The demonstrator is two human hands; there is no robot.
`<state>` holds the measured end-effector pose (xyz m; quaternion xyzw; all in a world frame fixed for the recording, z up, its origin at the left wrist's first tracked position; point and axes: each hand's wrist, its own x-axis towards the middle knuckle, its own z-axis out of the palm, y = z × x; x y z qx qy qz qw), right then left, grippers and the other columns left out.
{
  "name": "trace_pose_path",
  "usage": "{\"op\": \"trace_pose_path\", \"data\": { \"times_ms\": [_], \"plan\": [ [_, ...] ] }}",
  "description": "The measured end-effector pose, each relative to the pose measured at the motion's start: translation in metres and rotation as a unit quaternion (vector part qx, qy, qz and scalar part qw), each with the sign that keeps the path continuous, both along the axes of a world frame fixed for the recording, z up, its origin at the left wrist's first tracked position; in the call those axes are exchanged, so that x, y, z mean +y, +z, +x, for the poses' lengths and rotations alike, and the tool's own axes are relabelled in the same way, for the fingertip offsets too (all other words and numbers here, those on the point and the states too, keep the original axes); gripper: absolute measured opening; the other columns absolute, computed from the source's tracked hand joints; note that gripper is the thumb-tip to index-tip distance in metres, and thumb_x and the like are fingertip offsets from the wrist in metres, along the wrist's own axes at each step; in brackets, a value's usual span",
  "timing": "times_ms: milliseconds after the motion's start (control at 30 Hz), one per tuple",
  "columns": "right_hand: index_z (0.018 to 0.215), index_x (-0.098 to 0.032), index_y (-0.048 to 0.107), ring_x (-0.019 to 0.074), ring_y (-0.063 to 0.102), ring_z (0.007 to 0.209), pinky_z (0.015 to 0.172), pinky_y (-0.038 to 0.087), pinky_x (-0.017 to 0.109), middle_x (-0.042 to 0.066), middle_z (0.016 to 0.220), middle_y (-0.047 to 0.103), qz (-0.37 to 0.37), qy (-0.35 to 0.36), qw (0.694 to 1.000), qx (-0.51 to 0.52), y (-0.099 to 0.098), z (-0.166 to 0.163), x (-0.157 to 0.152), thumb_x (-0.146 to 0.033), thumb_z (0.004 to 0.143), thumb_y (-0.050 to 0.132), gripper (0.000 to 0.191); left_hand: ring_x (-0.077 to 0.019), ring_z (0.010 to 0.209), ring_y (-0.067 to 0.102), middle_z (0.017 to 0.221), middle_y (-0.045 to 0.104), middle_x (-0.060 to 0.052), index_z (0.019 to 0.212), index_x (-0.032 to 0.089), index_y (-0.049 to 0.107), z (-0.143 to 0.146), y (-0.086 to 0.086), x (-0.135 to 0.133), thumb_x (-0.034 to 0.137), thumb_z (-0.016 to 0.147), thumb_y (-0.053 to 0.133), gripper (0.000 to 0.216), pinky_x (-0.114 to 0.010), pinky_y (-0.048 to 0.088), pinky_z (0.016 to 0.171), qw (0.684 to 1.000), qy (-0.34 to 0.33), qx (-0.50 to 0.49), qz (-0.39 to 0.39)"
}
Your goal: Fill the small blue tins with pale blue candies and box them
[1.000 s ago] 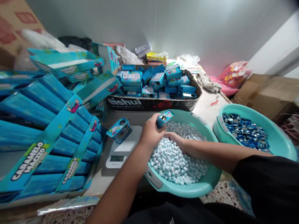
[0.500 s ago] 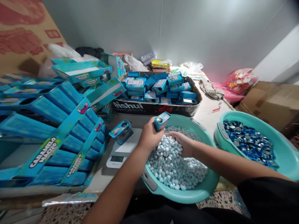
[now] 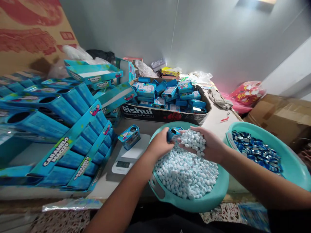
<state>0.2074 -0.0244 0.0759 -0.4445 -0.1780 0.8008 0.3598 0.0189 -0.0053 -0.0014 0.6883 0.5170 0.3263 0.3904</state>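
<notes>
My left hand (image 3: 160,144) grips a small blue tin (image 3: 174,133) with a round hole in its top, held over a teal basin (image 3: 206,202) full of pale blue candies (image 3: 187,176). My right hand (image 3: 209,145) is cupped palm up right beside the tin, holding a heap of those candies (image 3: 193,139). Another blue tin (image 3: 130,137) stands on a white digital scale (image 3: 130,155) to the left of the basin.
A black cardboard tray (image 3: 155,113) of several blue tins sits behind the basin. Stacks of blue display boxes (image 3: 60,129) fill the left. A second teal basin (image 3: 295,168) with blue round caps (image 3: 257,150) is on the right, brown cartons (image 3: 284,118) beyond it.
My right hand came up out of the candies with a scooped handful and now sits against the tin. My left hand lowered the tin slightly.
</notes>
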Motion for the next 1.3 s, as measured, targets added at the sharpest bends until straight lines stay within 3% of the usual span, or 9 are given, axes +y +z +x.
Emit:
{"op": "trace_pose_path", "data": {
  "times_ms": [233,633,900,1033,1300],
  "plan": [
    [0.124,-0.011,0.06,0.024,0.074,0.086,0.086,0.061,0.044,0.013,0.09,0.076,0.07,-0.071,0.994,0.035,0.026,-0.021,0.016,-0.028,0.099,0.04,0.037,-0.0183,0.08,0.06,0.09,0.067,-0.001,0.101,0.019,0.061,-0.004,0.003,-0.002,0.02,0.07,0.067,0.032,-0.027,0.046,0.073,0.995,-0.101,-0.003,0.012],
    [0.104,-0.01,0.066,0.025,0.075,0.086,0.081,0.063,0.04,0.014,0.086,0.076,0.119,-0.173,0.973,0.096,0.016,-0.038,0.026,-0.028,0.099,0.039,0.033,-0.0183,0.083,0.058,0.091,0.065,-0.001,0.094,0.018,0.06,-0.005,0.003,-0.003,0.016,0.067,0.066,0.028,-0.028,0.043,0.072,0.989,-0.148,-0.01,0.018],
    [0.098,-0.008,0.069,0.0247,0.075,0.086,0.076,0.062,0.035,0.018,0.087,0.076,0.127,-0.17,0.973,0.088,0.007,-0.047,0.023,-0.029,0.099,0.04,0.036,-0.0202,0.093,0.06,0.105,0.067,-0.003,0.107,0.019,0.06,-0.006,0.004,-0.002,0.02,0.067,0.068,0.04,-0.029,0.045,0.078,0.988,-0.156,-0.012,-0.015],
    [0.092,-0.008,0.071,0.0234,0.074,0.086,0.085,0.06,0.037,0.015,0.085,0.076,0.134,-0.172,0.971,0.098,0.006,-0.048,0.021,-0.029,0.099,0.04,0.037,-0.0194,0.09,0.06,0.101,0.067,-0.002,0.106,0.019,0.06,-0.006,0.004,-0.002,0.017,0.067,0.067,0.04,-0.029,0.045,0.078,0.986,-0.163,-0.018,-0.019],
    [0.086,-0.011,0.073,0.0235,0.074,0.085,0.086,0.06,0.038,0.013,0.081,0.076,0.139,-0.191,0.969,0.07,0.003,-0.04,0.023,-0.033,0.098,0.044,0.038,-0.0183,0.088,0.058,0.097,0.065,-0.001,0.097,0.019,0.058,-0.006,0.007,-0.003,0.019,0.068,0.07,0.032,-0.027,0.043,0.075,0.985,-0.171,-0.032,-0.016]
  ]
}}
